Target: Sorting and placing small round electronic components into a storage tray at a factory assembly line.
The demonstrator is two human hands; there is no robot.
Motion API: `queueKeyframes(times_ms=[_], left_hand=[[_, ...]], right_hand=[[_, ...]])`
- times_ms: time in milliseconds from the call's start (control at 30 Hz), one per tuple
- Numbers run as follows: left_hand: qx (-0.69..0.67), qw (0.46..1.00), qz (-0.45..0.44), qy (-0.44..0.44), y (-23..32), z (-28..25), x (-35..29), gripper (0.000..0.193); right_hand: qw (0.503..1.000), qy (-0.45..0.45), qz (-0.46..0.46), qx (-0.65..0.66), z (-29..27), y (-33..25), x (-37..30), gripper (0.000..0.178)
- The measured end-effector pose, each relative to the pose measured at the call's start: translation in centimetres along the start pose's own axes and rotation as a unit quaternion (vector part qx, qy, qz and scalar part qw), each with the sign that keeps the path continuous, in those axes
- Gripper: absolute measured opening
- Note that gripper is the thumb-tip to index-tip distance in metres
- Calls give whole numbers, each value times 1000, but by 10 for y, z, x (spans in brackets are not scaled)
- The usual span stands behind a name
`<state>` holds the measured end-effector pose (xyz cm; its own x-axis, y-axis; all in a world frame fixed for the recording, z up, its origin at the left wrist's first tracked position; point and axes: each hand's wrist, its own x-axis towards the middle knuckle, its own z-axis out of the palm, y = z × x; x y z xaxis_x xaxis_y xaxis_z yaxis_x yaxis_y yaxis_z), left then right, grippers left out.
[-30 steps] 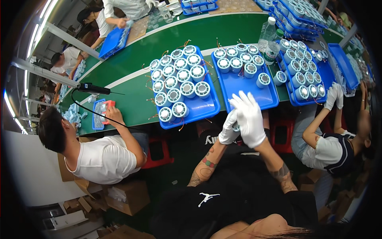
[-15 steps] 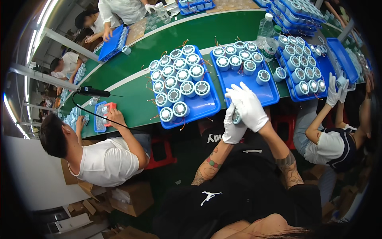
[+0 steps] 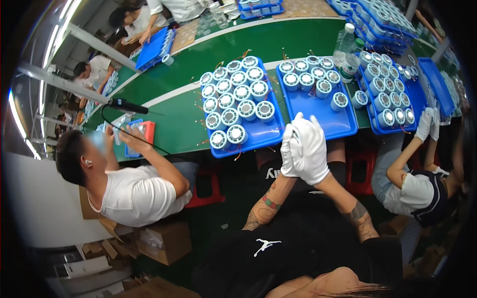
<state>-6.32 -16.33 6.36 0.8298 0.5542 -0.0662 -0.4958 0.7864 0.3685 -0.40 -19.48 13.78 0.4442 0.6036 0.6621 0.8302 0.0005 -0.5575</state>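
My left hand (image 3: 288, 155) and my right hand (image 3: 312, 151), both in white gloves, are closed together in front of my body, just off the table's near edge. The right hand laps over the left. A light-blue cylinder that showed between the palms half a second ago is covered by the gloves now. Right ahead is a blue tray (image 3: 323, 119) with several light-blue cylinders (image 3: 305, 80) with slotted round tops, standing mostly at its far side. To its left, a fuller blue tray (image 3: 263, 134) holds rows of the same cylinders (image 3: 242, 93), with thin wires sticking out.
One cylinder (image 3: 359, 99) stands between the right-hand trays. Behind it are plastic bottles (image 3: 344, 44). A third loaded tray (image 3: 392, 130) lies near a gloved co-worker (image 3: 420, 186) at right. Another person (image 3: 134, 191) sits at left, near a thin black rod (image 3: 129, 106) on a cable.
My hands have closed more tightly together, and the cylinder between them has gone from sight. The view has shifted slightly. The person at left has raised both hands from the table.
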Motion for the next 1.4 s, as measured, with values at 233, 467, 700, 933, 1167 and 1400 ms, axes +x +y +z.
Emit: queueKeyframes(times_ms=[233,467,700,933,1167,1400], left_hand=[[-47,996,-69,-22,11,6,-10,36],[515,845,143,11,15,25,-6,30],[-134,985,-111,15,8,-6,-2,28],[-102,983,-105,109,10,12,-14,29],[-143,985,-68,72,13,-12,-7,28],[19,997,-78,8,51,16,-32,40]], right_hand=[[965,-248,-5,-87,-25,22,13,13],[984,95,-6,-148,0,-13,-6,15],[987,-149,-34,-48,-3,24,2,13],[963,-196,185,24,-16,18,-4,16],[999,-17,17,-43,12,16,-26,20],[940,-51,200,273,0,39,-20,24]])
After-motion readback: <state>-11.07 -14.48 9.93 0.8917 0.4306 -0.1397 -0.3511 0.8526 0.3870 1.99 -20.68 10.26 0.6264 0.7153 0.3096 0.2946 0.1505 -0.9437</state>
